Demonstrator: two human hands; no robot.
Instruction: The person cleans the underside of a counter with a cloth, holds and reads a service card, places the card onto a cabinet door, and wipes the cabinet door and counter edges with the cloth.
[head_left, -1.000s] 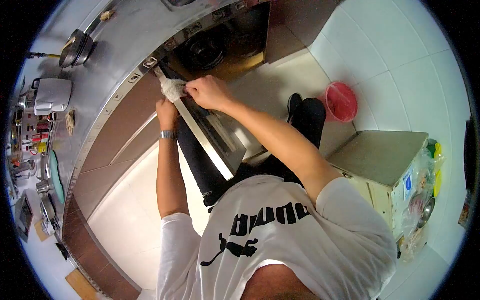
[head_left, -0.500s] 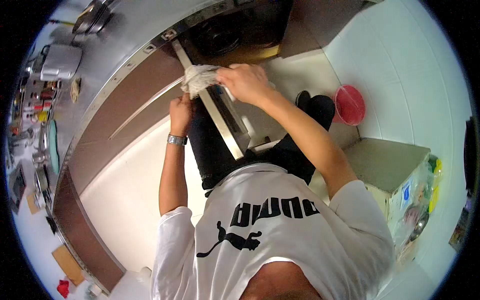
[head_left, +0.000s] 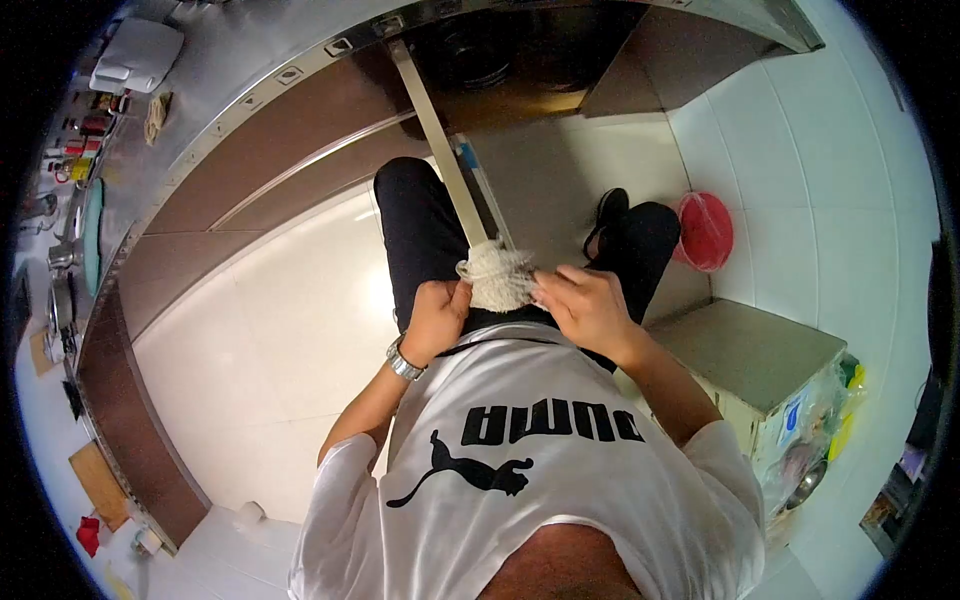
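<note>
A pale, ragged cloth (head_left: 497, 278) is draped over the near end of a long, narrow light-coloured bar (head_left: 440, 135), which looks like the top edge of a pulled-out cabinet door or drawer front. My left hand (head_left: 437, 318), with a metal watch on its wrist, is closed at the cloth's left side, thumb against it; its other fingers are partly hidden. On the right, my right hand (head_left: 590, 308) is closed, its fingertips gripping the cloth's right edge. Both hands are close to my waist, above my knees.
Brown cabinet fronts (head_left: 280, 190) run along the left under a metal counter (head_left: 215, 75) with utensils and bottles. A red bucket (head_left: 706, 232) stands by the tiled wall. Right of me is a low metal cabinet (head_left: 750, 350) with plastic bags at its side.
The cloth has moved along the bar from its middle to its near end, toward my body. Both hands have come closer to my waist, and the view has shifted slightly.
</note>
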